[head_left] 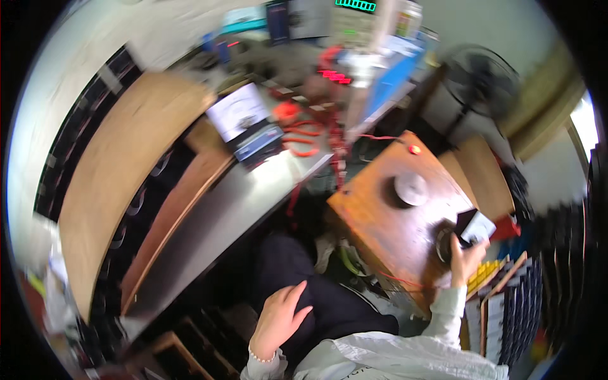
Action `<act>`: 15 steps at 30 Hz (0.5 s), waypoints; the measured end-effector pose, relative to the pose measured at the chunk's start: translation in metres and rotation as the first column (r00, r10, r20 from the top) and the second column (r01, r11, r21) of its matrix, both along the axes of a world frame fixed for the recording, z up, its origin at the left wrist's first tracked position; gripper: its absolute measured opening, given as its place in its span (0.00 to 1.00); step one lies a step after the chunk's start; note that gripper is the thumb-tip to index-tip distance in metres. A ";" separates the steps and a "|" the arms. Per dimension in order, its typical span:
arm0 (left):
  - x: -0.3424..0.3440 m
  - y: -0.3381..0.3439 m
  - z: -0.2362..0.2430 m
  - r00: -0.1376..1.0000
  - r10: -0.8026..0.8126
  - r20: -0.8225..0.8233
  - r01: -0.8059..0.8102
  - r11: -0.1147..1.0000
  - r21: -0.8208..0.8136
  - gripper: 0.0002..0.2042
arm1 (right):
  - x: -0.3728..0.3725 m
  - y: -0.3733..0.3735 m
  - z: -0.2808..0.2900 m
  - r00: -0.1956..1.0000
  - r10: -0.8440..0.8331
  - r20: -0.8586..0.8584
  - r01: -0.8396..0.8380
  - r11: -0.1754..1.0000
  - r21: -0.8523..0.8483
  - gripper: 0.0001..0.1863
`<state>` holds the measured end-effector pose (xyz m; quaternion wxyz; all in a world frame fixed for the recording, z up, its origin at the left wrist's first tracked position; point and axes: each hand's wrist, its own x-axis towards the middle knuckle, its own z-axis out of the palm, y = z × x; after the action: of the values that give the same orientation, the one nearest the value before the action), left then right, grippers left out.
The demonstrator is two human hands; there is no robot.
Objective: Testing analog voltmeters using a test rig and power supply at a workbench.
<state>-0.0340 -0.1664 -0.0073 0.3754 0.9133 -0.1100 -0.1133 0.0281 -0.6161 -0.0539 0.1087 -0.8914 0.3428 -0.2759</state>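
Note:
My right hand is closed around a small square black-and-white meter, over the right-hand edge of an orange-brown wooden box. A dark round piece sits by the fingers, partly hidden. On the box top stands a round grey metal disc, and near its far corner a red light glows. My left hand hovers or rests by my dark trousers, fingers apart and holding nothing; contact is unclear. Another meter with a white dial face and black lower part lies on the bench to the left.
A long grey bench runs along the left, with a curved wooden board and several black units. Blurred red wires and an instrument with lit digits are at the back. A fan and stacked black pieces stand right.

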 end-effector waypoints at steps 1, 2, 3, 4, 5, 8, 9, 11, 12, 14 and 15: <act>-0.005 0.001 0.002 0.997 0.073 -0.003 -0.073 0.997 -0.002 0.27 | -0.001 -0.005 0.000 0.992 0.076 0.098 -0.081 0.996 0.044 0.54; -0.011 0.004 0.004 0.991 0.118 0.070 -0.117 0.993 -0.019 0.27 | -0.002 -0.011 -0.005 0.971 0.141 0.195 -0.161 0.983 0.091 0.55; -0.014 0.008 0.004 0.978 0.152 0.145 -0.148 0.988 -0.033 0.26 | -0.002 -0.009 -0.018 0.982 0.090 0.166 -0.086 0.996 -0.032 0.56; -0.018 0.011 0.003 0.968 0.207 0.144 -0.205 0.978 -0.030 0.26 | 0.004 -0.005 -0.030 0.988 0.035 0.150 -0.011 0.988 -0.156 0.57; -0.022 0.014 0.000 0.933 0.270 0.239 -0.261 0.963 -0.070 0.26 | 0.007 0.011 -0.028 0.961 0.229 0.155 -0.181 0.945 -0.271 0.57; -0.021 0.013 0.008 0.886 0.342 0.314 -0.317 0.940 -0.128 0.28 | 0.020 0.129 -0.002 0.803 0.490 0.339 -0.546 0.833 0.090 0.59; -0.016 0.012 0.015 0.829 0.413 0.376 -0.364 0.910 -0.197 0.31 | 0.019 0.173 0.005 0.706 0.632 0.320 -0.701 0.688 0.189 0.60; 0.000 0.013 0.022 0.734 0.489 0.471 -0.430 0.872 -0.236 0.38 | 0.020 0.264 0.047 0.444 0.852 0.279 -0.890 0.382 0.250 0.61; 0.000 0.016 0.030 0.686 0.504 0.525 -0.469 0.858 -0.210 0.42 | 0.019 0.302 0.073 0.273 0.931 0.241 -0.953 0.227 0.202 0.63; 0.013 0.029 0.029 0.576 0.582 0.574 -0.567 0.791 -0.232 0.50 | 0.022 0.358 0.077 0.102 0.966 0.240 -0.984 0.062 0.167 0.60; 0.022 0.041 0.036 0.590 0.655 0.471 -0.569 0.752 -0.334 0.50 | 0.021 0.378 0.081 0.132 0.977 0.167 -0.989 0.118 0.092 0.60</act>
<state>-0.0115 -0.1253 0.0288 0.4078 0.8550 0.0981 0.3051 0.0491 -0.2379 0.0273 0.3543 -0.8725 -0.3092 -0.1326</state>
